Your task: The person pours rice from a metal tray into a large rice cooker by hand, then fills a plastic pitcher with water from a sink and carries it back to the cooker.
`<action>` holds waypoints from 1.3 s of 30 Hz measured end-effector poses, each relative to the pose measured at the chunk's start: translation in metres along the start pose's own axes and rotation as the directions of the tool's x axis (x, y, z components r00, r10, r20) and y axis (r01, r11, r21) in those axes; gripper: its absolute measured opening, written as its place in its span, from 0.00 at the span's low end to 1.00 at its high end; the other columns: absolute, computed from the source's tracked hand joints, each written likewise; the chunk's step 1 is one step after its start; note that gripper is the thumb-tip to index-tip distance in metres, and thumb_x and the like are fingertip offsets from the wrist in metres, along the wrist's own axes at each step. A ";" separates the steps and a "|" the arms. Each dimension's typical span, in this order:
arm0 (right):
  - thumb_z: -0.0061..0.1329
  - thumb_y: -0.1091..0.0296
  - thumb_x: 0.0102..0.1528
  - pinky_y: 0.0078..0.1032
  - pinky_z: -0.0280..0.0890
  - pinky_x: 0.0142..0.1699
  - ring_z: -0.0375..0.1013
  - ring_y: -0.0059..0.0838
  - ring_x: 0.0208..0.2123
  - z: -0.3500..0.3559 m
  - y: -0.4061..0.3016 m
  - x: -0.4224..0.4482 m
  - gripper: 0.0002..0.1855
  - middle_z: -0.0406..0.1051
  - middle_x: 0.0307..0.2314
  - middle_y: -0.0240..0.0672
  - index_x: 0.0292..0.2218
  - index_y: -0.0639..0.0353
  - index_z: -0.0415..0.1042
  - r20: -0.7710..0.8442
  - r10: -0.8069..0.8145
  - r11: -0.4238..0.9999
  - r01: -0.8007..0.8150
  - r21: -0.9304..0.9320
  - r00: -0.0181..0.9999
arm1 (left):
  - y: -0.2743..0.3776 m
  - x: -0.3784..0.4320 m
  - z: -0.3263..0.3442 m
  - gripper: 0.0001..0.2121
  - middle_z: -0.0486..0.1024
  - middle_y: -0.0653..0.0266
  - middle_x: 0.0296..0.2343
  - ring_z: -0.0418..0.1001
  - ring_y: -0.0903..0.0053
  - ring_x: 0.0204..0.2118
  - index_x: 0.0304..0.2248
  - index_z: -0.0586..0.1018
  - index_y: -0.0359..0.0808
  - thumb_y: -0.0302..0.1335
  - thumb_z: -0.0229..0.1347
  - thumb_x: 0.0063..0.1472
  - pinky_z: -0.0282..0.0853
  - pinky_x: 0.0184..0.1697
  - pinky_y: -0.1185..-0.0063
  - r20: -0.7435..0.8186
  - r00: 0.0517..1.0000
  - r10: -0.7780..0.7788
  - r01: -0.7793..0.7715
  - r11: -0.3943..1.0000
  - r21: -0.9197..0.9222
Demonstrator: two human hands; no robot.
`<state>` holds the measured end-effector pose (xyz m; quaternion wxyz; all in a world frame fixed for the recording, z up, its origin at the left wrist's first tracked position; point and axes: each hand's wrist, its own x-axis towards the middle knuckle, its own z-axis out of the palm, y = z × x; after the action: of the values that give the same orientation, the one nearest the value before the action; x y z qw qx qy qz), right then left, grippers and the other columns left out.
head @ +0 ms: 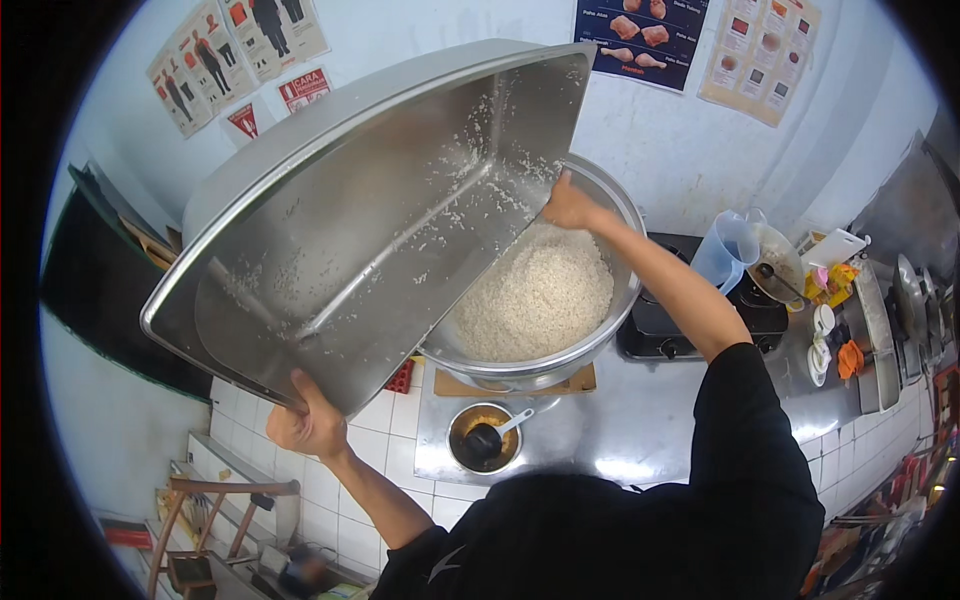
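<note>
Both my hands hold a large rectangular stainless steel pan [360, 202], tilted on its side over a wide round metal bowl [628, 300]. My left hand [311, 420] grips the pan's near left corner, thumb on the inside. At the far right end, my right hand [571, 204] holds the lower edge. Grains of rice cling to the pan's inner walls and corners. Below, a heap of white rice [544, 296] lies in the round bowl. The pan hides the bowl's left part.
The bowl stands on a brown board [577, 381] on a steel table [600, 435]. Nearer me is a small steel bowl [457, 457] with a ladle [484, 441]. To the right are a black gas stove [660, 330], a blue plastic jug [724, 247] and a pan [780, 259]. Stairs [225, 465] descend at lower left.
</note>
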<state>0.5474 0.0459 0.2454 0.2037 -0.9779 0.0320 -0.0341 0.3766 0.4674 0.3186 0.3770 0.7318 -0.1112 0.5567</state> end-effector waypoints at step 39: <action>0.38 0.58 0.56 0.51 0.38 0.62 0.38 0.49 0.63 0.040 -0.254 0.044 0.35 0.40 0.60 0.50 0.60 0.64 0.45 -0.744 -0.367 0.820 0.571 0.024 0.559 | 0.014 0.030 0.010 0.18 0.56 0.82 0.12 0.47 0.92 0.17 0.15 0.69 0.32 0.31 0.61 0.56 0.36 0.20 0.84 0.104 0.957 -0.270 0.287 0.936 -0.203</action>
<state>0.6066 0.2906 0.3124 0.2859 -0.8220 -0.1611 -0.4654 0.3863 0.4585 0.3507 0.5249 0.7150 -0.0801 0.4548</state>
